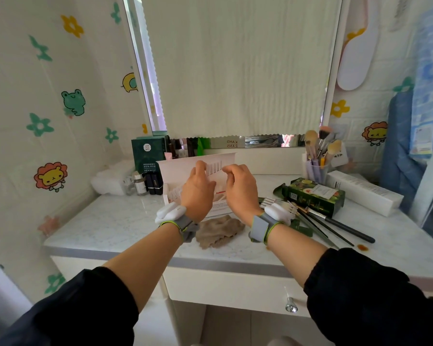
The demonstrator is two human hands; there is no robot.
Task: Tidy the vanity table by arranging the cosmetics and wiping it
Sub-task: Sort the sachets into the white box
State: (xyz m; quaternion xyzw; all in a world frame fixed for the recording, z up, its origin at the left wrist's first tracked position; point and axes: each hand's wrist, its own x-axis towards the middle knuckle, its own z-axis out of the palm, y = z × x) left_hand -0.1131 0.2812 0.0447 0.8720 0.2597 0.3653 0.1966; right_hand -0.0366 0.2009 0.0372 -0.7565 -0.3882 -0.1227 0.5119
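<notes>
A strip of small white vials (214, 168) is held up between my two hands above an open white box (175, 168) at the middle of the vanity table (110, 228). My left hand (198, 188) pinches the strip's left end and my right hand (239, 188) pinches its right end. The box lid stands raised behind the strip, and more vials lie inside the box at the left. A crumpled beige cloth (219, 233) lies on the tabletop just in front of the box, between my wrists.
Dark green box (146, 156), small bottles and lipsticks (145, 183) stand at back left. At right lie a green avocado box (315, 196), a long white box (363, 193), loose brushes (335, 226) and a brush cup (318, 168). A brown stain (362, 247) marks the right front edge.
</notes>
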